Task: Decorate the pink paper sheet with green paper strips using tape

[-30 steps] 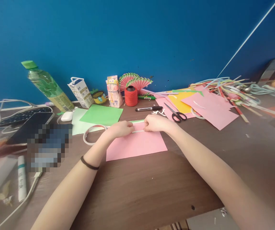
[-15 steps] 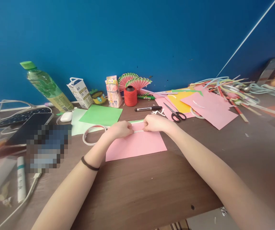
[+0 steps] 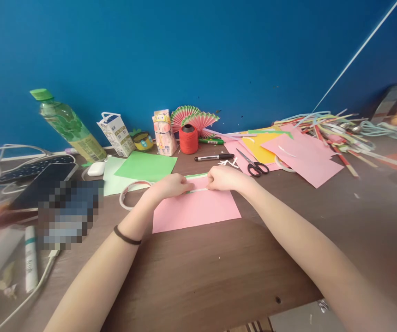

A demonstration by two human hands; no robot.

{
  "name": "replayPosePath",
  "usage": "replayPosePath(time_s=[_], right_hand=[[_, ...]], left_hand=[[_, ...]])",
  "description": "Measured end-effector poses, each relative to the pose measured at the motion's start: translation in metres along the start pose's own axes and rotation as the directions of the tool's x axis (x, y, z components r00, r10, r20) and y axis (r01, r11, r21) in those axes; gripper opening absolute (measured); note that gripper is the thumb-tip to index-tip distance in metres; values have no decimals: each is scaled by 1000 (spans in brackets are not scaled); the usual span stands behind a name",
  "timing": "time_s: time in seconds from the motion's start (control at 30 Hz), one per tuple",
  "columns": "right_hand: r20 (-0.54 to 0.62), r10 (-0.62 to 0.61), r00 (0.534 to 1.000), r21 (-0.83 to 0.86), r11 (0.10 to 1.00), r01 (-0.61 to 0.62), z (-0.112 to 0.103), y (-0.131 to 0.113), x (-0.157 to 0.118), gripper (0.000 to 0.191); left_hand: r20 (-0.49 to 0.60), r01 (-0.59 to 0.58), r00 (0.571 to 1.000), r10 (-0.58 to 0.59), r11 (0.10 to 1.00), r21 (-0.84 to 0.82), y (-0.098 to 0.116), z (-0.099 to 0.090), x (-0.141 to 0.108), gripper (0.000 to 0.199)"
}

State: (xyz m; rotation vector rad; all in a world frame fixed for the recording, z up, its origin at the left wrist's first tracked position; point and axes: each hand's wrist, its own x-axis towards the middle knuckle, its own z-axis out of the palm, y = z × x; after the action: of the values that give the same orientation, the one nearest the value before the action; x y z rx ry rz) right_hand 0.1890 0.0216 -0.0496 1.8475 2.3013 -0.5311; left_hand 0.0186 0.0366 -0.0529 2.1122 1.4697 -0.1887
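Note:
A sheet of pink paper lies flat on the desk in front of me. Its far part shows a thin white strip running crosswise and a green edge beyond it. My left hand is closed, its fingertips pinching the paper near the left end of that strip. At the strip's right end my right hand has its fingers curled and pressed on the paper. The undersides of both hands' fingers are hidden. A roll of tape lies just left of my left hand, partly behind the wrist.
Black-handled scissors, a black marker and white scraps lie beyond my right hand. Green paper, a red thread spool and paper fans are farther back. A bottle leans at left; pink sheets lie right.
My left hand has slid slightly left along the strip, so a longer stretch of it shows between the hands. My right hand has stayed nearly in place.

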Motion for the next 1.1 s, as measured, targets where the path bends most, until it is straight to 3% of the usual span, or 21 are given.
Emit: replayPosePath(time_s=[0.17,0.4,0.83,1.1], right_hand=[[8,5,1000,1,1000,-5,-2,1,0,14],[28,-15,999,25,1000,14,-4,4,2,13],[46,69,997,-39,997,-67,-4,2,1,20],[192,31,981,112,992,-53,-5,26,8,23]], left_hand=[[-42,0,999,5,994,107,4,4,0,27],[-36,-6,999,9,997,80,2,5,2,29],[-45,7,999,-4,997,75,2,5,2,28],[-55,42,998,-39,998,50,0,5,2,29]])
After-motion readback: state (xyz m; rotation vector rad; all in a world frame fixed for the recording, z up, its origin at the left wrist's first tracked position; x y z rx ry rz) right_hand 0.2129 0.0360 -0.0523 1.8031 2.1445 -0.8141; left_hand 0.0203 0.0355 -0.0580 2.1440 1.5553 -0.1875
